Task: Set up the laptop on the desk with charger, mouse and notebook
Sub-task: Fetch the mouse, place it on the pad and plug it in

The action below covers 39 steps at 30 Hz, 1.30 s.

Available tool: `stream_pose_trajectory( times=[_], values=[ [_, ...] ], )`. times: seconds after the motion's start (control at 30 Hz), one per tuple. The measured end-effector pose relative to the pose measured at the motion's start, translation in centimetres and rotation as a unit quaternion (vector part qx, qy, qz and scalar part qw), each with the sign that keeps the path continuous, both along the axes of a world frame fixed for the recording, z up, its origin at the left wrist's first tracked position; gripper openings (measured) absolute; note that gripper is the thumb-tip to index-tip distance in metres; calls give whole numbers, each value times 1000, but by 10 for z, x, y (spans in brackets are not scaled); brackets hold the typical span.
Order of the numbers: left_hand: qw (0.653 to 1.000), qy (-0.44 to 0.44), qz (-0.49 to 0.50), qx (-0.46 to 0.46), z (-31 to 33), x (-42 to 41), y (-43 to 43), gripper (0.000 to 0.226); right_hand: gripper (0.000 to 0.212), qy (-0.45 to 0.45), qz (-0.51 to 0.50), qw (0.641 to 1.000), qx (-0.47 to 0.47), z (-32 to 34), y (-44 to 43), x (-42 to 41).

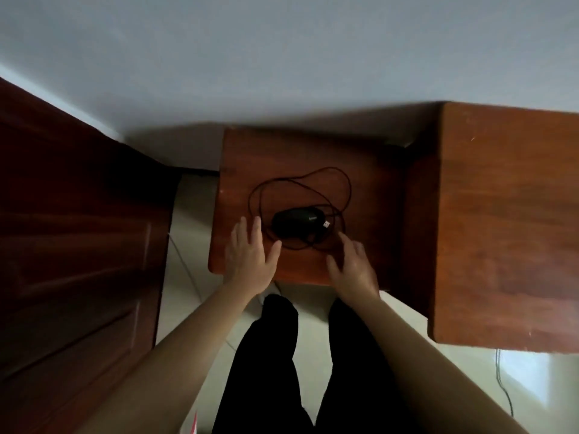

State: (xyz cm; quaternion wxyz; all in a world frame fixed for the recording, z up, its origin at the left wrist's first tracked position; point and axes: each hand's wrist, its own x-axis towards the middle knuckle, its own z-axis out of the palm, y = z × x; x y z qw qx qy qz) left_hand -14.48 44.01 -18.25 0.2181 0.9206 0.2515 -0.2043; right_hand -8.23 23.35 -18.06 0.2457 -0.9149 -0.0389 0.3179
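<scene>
A black wired mouse (296,223) lies on a small low wooden table (369,183), its thin black cable (329,173) looped around it and the USB plug (326,224) at its right end. My left hand (249,256) hovers open just left of the mouse, fingers spread. To the right of the mouse, my right hand (352,266) is open with fingers pointing at the cable loops. Neither hand holds anything. No laptop, charger or notebook is in view.
A taller wooden desk (501,220) stands to the right of the small table. A dark wooden door (78,230) fills the left side. The pale wall is behind. My black-trousered legs (282,371) stand on light floor tiles; a thin cable (503,383) runs on the floor at the right.
</scene>
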Motion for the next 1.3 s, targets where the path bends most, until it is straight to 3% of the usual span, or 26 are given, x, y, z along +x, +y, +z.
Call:
stream_pose_trajectory(
  times=[0.23, 0.43, 0.53, 0.63, 0.77, 0.93, 1.03, 1.1, 1.2, 1.3],
  values=[
    [989, -81, -104, 62, -17, 24, -3, 84, 48, 6, -59, 998, -6, -27, 10, 6],
    [975, -40, -191, 107, -22, 49, -15, 92, 25, 5, -33, 999, -9, -30, 7, 15],
    [981, -9, -173, 86, -20, 55, -16, 83, 29, 17, -5, 1000, 6, -31, -1, 12],
    [985, -58, -157, 36, -16, 54, -10, 70, 35, 11, 27, 999, 20, -37, -9, 9],
    [972, -113, -199, 46, -16, 42, 12, 72, 28, -20, 0, 999, 42, -42, -8, 8],
    [960, -108, -252, 55, -25, 22, 45, 70, 33, -45, -9, 998, 52, -46, 5, 10],
    [981, -87, -168, 33, -25, 13, 44, 76, 48, -22, 8, 999, 36, -46, 10, 16],
    [997, -73, -12, -11, -22, 10, 33, 75, 52, -7, 23, 1000, 18, -46, 14, 20],
    [976, -33, 212, -50, -21, 18, 7, 78, 51, -4, 28, 999, 19, -45, 18, 26],
    [953, 3, 293, -73, -24, 32, -13, 108, 44, 7, 30, 999, 12, -44, 21, 28]
  ],
)
